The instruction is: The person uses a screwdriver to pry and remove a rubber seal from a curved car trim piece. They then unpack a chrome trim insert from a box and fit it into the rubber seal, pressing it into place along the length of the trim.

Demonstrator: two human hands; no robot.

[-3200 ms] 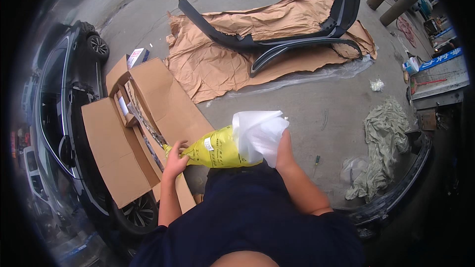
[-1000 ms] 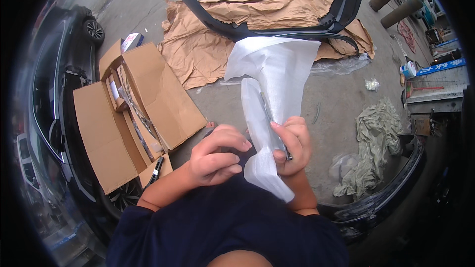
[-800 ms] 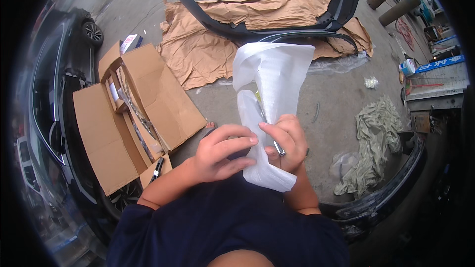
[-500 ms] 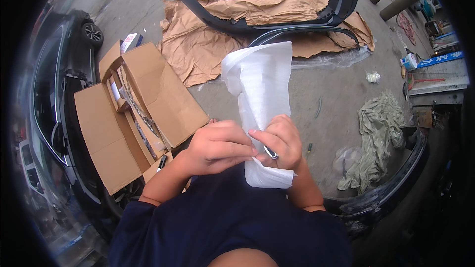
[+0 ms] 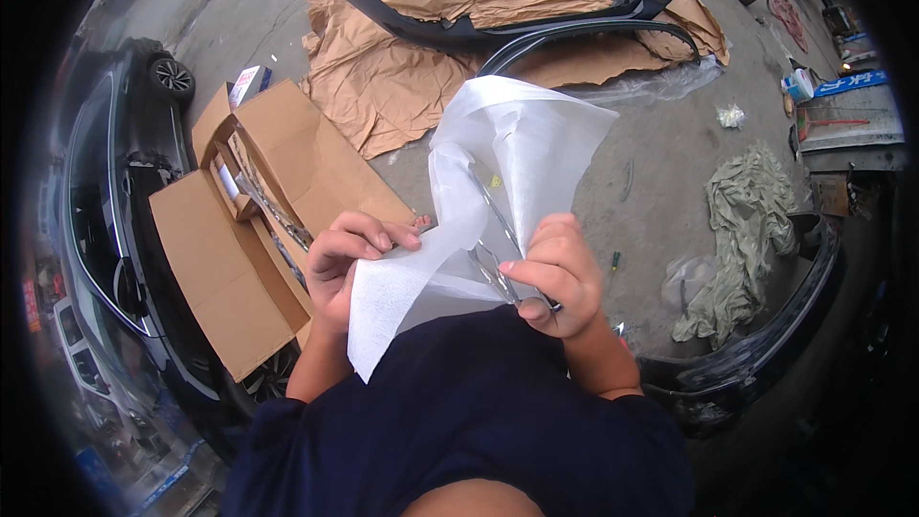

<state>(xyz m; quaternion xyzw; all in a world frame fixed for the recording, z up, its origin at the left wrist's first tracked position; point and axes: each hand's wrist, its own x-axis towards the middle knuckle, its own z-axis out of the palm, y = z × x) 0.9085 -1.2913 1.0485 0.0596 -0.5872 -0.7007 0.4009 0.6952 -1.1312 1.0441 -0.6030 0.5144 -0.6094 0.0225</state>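
A thin sheet of white packing foam (image 5: 526, 139) stands up in front of my chest and spreads open between my hands. Inside its fold shows a slim, shiny chrome trim piece (image 5: 494, 273) with narrow looped and straight parts; the foam hides some of it. My right hand (image 5: 560, 278) is closed on the lower end of the chrome piece and the foam beside it, thumb pressed across. On the other side my left hand (image 5: 347, 263) grips the near flap of foam with curled fingers, its fingertips raised along the edge.
An opened cardboard box (image 5: 215, 273) with long parts inside lies at left, beside a dark car (image 5: 115, 230). Ahead, black bumper parts (image 5: 459, 36) rest on crumpled brown paper (image 5: 364, 77). At right are a grey-green cloth (image 5: 751, 230) and a dark bumper (image 5: 766, 359).
My hands have moved apart, the left one pulling a foam flap leftward. The wrap has opened, and more of the chrome trim piece shows in the fold.
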